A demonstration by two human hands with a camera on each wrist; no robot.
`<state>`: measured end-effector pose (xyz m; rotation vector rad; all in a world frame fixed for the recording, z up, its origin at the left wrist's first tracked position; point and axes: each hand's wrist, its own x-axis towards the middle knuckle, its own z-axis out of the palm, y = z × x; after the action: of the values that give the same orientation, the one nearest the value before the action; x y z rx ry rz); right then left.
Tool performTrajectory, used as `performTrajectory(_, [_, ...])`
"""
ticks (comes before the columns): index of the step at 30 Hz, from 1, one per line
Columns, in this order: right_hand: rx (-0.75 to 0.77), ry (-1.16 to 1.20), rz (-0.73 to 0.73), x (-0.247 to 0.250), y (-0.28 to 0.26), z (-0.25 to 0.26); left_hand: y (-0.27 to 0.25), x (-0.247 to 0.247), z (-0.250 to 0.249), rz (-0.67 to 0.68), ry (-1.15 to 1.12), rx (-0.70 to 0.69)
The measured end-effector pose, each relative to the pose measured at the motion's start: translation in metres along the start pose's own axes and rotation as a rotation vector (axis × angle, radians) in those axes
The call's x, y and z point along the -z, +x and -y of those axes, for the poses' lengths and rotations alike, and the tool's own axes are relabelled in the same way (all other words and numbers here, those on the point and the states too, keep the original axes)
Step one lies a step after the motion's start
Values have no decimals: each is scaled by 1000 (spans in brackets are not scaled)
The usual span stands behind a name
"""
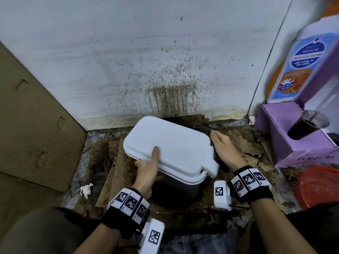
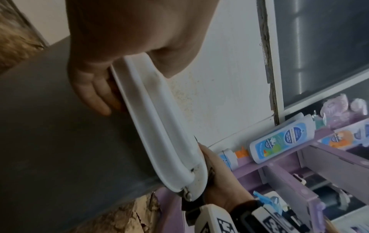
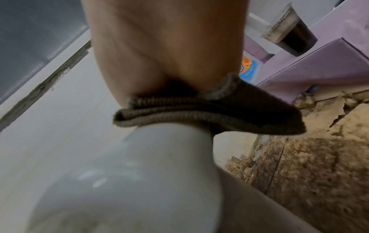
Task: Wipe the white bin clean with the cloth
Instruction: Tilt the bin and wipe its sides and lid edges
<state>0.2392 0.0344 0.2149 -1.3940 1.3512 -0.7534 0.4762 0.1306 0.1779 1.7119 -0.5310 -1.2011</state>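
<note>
On stained cardboard [image 1: 126, 162], left hand [image 1: 146, 169] grips white bin [image 1: 170, 145].

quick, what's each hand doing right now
Left hand: grips the white bin at its lid edge.
Right hand: holds the cloth against the bin.

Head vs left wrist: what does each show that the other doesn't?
Head only: the stained wall, the brown cardboard, the crumpled tissue and the dark cloth under the right hand.

Left wrist only: the left hand's fingers under the lid's rim, and the lid hinge.

Both: the white bin, the left hand gripping its edge, the purple box.
</note>
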Motion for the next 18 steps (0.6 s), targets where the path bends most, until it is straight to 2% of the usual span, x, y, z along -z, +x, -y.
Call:
performTrajectory(5, [25,54,-52,-13,-13,-8,10,4,3,-98,8,-42])
performTrajectory(7, [20,94,-132,-25,-26,-11,10,8,-3,-108,47,-74])
performTrajectory(13, [-42,170,-537,-77,-80,-11,17,12,-31,32,140,-165])
performTrajectory(18, [-70,198,-642,-94,-96,-16,20,6,-44,151,281,-237])
